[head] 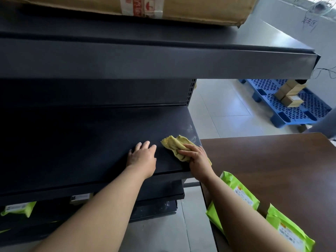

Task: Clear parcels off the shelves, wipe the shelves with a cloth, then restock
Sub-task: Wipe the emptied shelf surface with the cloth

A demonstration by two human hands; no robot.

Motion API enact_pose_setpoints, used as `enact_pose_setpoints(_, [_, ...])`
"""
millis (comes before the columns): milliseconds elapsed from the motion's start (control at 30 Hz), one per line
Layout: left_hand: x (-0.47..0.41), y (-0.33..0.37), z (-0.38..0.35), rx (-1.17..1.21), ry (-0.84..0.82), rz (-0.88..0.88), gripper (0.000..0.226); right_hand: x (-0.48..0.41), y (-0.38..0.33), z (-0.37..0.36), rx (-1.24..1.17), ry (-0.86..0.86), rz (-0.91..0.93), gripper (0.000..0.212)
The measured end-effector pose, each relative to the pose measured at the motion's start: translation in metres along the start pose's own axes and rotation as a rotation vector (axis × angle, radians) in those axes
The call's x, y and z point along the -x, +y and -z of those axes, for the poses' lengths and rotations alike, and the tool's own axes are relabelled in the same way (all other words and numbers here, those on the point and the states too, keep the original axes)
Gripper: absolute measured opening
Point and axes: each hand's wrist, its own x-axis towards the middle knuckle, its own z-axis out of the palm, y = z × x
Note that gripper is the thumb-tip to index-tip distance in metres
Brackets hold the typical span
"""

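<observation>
Dark metal shelving (145,60) fills the view, with a brown counter (272,160) beside its right end carrying green parcels (243,195). On the middle shelf (81,146) the left hand (142,157) lies flat, fingers straight, holding nothing. Just beside it, the right hand (197,157) grips a bunched yellow cloth (174,142) near the shelf's right front corner.

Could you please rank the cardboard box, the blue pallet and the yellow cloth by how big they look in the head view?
1. cardboard box, partly out of frame
2. blue pallet, farther off, so shrunk by distance
3. yellow cloth, partly under the right hand
</observation>
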Motion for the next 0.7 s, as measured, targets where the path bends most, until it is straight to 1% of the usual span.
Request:
enact_pose_setpoints(167, [-0.020, 0.016, -0.002, 0.011, 0.034, 0.056, 0.050, -0.043, 0.017, 0.010, -0.025, -0.026, 0.034, 0.054])
enact_pose_setpoints(300, [-0.036, 0.028, -0.001, 0.039, 0.099, 0.095, 0.044, -0.081, 0.029, 0.013, -0.110, -0.045, 0.039, 0.048])
enact_pose_setpoints(500, [-0.056, 0.030, 0.005, 0.029, 0.110, 0.129, 0.051, -0.132, 0.042, 0.014, -0.131, -0.076, 0.035, 0.051])
enact_pose_setpoints(633, [-0.061, 0.030, 0.009, 0.025, 0.089, 0.134, 0.048, -0.165, 0.051, 0.011, -0.093, -0.060, 0.000, 0.049])
enact_pose_setpoints(700, [-0.062, 0.029, 0.010, 0.029, 0.085, 0.130, 0.046, -0.178, 0.053, 0.012, -0.167, -0.029, -0.056, 0.050])
